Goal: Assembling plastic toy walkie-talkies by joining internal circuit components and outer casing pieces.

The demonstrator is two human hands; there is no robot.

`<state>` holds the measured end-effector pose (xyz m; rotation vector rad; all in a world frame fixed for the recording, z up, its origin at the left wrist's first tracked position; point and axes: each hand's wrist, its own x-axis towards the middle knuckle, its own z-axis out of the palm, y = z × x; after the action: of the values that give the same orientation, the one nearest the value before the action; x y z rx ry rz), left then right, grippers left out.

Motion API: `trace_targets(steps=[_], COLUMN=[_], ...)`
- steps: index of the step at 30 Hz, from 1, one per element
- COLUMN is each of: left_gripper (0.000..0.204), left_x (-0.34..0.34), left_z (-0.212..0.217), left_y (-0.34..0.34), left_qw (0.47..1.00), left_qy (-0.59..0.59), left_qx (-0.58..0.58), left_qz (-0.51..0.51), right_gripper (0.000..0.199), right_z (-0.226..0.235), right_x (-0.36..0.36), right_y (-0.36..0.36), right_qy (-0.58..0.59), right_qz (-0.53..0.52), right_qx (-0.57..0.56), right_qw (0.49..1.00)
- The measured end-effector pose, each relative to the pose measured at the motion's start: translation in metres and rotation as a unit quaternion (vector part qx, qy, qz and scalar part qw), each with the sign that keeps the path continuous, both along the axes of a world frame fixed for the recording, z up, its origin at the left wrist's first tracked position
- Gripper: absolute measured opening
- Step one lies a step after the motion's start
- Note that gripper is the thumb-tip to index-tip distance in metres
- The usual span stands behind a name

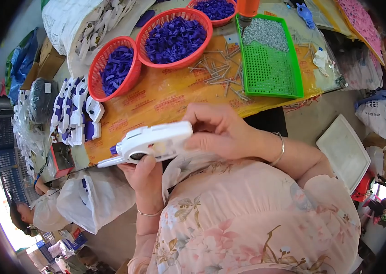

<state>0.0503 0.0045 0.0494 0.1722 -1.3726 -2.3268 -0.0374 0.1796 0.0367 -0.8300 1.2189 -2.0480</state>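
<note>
Above my lap, near the table's front edge, a white plastic casing (168,137) with a small purple piece at its left end is held tilted. My left hand (143,173) grips it from below, thumb pressed against its side near a dark round opening. At the casing's right end, my right hand (220,132) has its thumb and fingers closed on it. Some inner parts show faintly on the side toward me, too small to name. Similar white and purple casings (76,112) lie stacked at the table's left.
Red baskets (140,43) (93,77) of purple plastic pieces stand at the back. Right of them is a green tray (300,82) of small metal screws, with loose long screws (222,71) beside it. A white sack (63,27) stands back left. Another person (42,210) is at lower left.
</note>
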Motion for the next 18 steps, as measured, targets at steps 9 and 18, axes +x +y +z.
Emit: trace_targets(steps=[9, 18], left_gripper=[0.034, 0.024], left_x=[-0.027, -0.034], left_z=[0.000, 0.007], left_y=[-0.005, 0.003], left_qw=[0.960, 0.877], left_qy=[-0.133, 0.000], left_qx=[-0.230, -0.460], left_qz=[-0.087, -0.141], right_gripper=[0.051, 0.033], right_z=[0.000, 0.013], right_x=[-0.019, -0.032], right_y=[0.010, 0.010], right_qy=[0.272, 0.308], right_qz=[-0.212, -0.087], right_qx=[0.181, 0.142], right_qw=[0.921, 0.937])
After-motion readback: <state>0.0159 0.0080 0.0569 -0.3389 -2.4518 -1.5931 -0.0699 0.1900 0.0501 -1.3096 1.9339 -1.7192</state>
